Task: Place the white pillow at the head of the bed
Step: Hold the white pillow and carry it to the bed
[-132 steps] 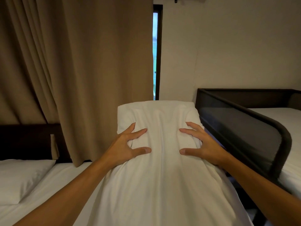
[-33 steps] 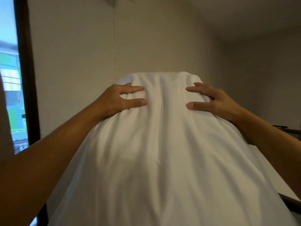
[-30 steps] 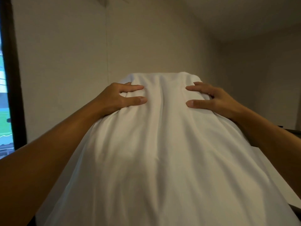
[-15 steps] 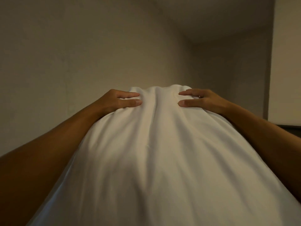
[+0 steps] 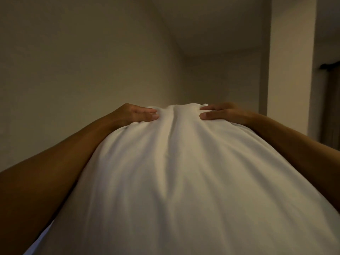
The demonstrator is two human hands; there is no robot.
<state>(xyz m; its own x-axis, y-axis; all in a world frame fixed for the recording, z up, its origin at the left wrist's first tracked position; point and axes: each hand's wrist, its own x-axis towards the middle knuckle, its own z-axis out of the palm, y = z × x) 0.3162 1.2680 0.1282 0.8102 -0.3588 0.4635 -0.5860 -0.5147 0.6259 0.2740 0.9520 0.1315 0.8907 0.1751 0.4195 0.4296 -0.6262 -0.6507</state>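
Observation:
The white pillow [image 5: 180, 181] fills the lower half of the head view, held lengthwise in front of me and reaching away from the camera. My left hand [image 5: 134, 115] grips its far left corner, fingers pressed into the fabric. My right hand [image 5: 222, 113] grips the far right corner the same way. Both forearms run along the pillow's sides. The bed is hidden from view behind the pillow.
A plain beige wall [image 5: 73, 61] rises ahead and to the left, meeting the ceiling [image 5: 211, 24] above. A pale column or wall edge [image 5: 290, 70] stands at the right, with a dark curtain and rod end [image 5: 331, 89] beyond it.
The view has swung right and upward: the curtain, window and beds have left the frame, leaving wall and ceiling. Both hands keep their grip on the pillow, which now lies flatter.

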